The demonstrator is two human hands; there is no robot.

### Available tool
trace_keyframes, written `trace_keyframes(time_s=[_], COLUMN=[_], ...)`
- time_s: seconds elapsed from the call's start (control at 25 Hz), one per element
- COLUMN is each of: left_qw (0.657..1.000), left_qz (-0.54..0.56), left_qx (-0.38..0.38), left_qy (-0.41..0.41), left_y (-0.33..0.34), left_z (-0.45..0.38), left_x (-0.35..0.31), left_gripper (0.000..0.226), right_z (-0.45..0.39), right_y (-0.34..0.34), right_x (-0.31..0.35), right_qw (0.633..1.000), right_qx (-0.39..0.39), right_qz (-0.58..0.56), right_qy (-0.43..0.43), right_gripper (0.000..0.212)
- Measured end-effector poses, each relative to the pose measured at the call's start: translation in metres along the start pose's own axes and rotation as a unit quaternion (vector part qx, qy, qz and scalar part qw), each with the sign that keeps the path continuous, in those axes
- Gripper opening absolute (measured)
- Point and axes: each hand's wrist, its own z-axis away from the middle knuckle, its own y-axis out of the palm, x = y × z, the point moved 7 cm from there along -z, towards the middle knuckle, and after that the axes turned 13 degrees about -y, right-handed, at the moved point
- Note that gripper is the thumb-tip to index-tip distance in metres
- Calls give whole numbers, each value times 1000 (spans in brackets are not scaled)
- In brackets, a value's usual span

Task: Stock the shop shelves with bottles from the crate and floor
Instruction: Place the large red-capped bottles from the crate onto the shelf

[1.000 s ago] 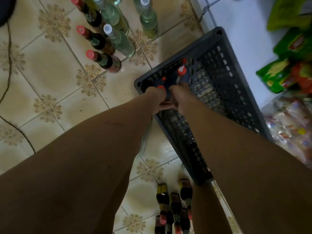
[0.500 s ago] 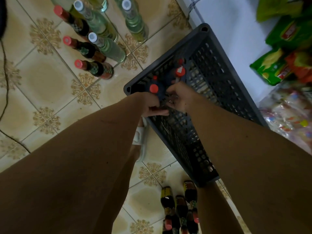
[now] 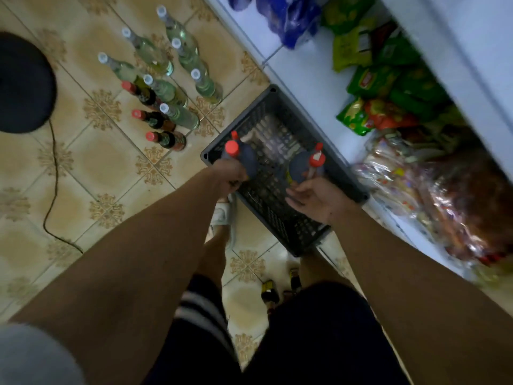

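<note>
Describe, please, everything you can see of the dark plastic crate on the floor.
The crate is a dark grey rectangular bin that looks like moulded plastic, its walls and base pierced by a grid of slots. It sits flat on the patterned tile floor, angled to the frame, one long side next to the white shelf unit. Over it the left hand and the right hand each hold dark red-capped bottles. Little else shows inside; pale floor is visible through its base.
</note>
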Motion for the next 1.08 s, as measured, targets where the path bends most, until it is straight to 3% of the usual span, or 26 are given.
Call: trace_keyframes(time_s=[0.24, 0.36, 0.52, 0.72, 1.08], left_qw=[981, 954, 940, 938, 874], left_qz=[74, 114, 153, 29, -194], left_qx=[-4, 23, 48, 77, 126], left_qy=[179, 275, 302, 338, 427], left_y=[5, 17, 34, 78, 140], left_z=[216, 289, 340, 381, 445], left_x=[37, 49, 61, 48, 31], left_gripper=[15, 23, 23, 28, 35], right_z=[196, 261, 322, 359, 434], right_y=[-14, -26, -47, -65, -91], right_x=[19, 37, 62, 89, 109], right_qw=[983, 978, 982, 972, 932], right_qx=[62, 75, 75, 39, -62], right_qz=[-168, -165, -83, 8, -46], right_qy=[-51, -105, -151, -232, -354], right_gripper=[19, 20, 26, 25, 30])
